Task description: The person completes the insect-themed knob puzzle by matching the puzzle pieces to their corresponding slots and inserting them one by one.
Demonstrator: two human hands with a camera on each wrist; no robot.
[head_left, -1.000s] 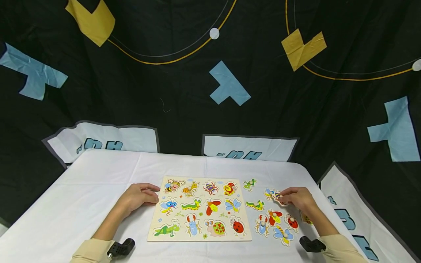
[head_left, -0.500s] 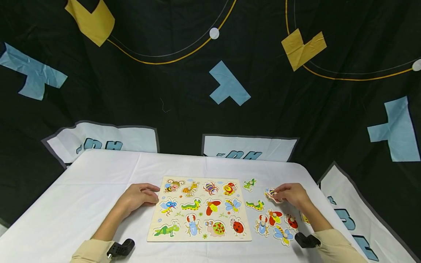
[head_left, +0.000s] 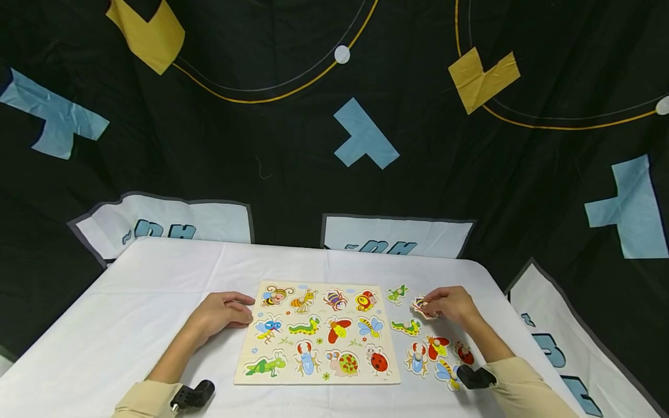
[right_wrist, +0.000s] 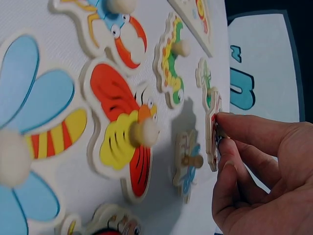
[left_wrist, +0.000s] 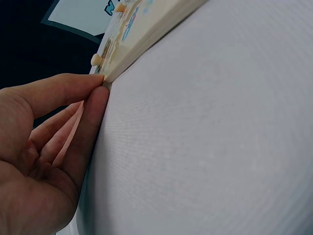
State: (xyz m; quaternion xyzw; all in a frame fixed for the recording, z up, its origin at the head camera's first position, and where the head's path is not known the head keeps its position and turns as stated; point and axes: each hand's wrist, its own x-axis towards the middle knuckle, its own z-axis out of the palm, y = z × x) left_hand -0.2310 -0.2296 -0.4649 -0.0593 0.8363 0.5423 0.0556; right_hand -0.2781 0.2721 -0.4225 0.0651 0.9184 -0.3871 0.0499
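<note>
My left hand (head_left: 222, 314) lies at the left edge of a wooden insect puzzle board (head_left: 319, 378), fingertips touching its side. In the left wrist view, knobs stick up from the board near those fingertips. My right hand (head_left: 453, 305) pinches a knobbed spider piece (head_left: 420, 307) between thumb and fingers, right of the board. The right wrist view shows this spider piece (right_wrist: 214, 129) nearly edge-on and tilted. A blue mosquito piece (right_wrist: 188, 165) lies on the cloth beside it, hidden by the hand in the head view.
Loose knobbed pieces lie right of the board: a frog (head_left: 397, 294), a caterpillar (head_left: 406, 327), a stag beetle (head_left: 416, 359), a red-winged bug (head_left: 436, 347), a ladybug (head_left: 463, 353) and a blue-winged insect (head_left: 447, 374). White cloth (head_left: 177, 278) covers the table.
My right hand has moved left and slightly away from me with the spider piece, passing over the mosquito piece toward the board. The left hand has stayed at the board's edge.
</note>
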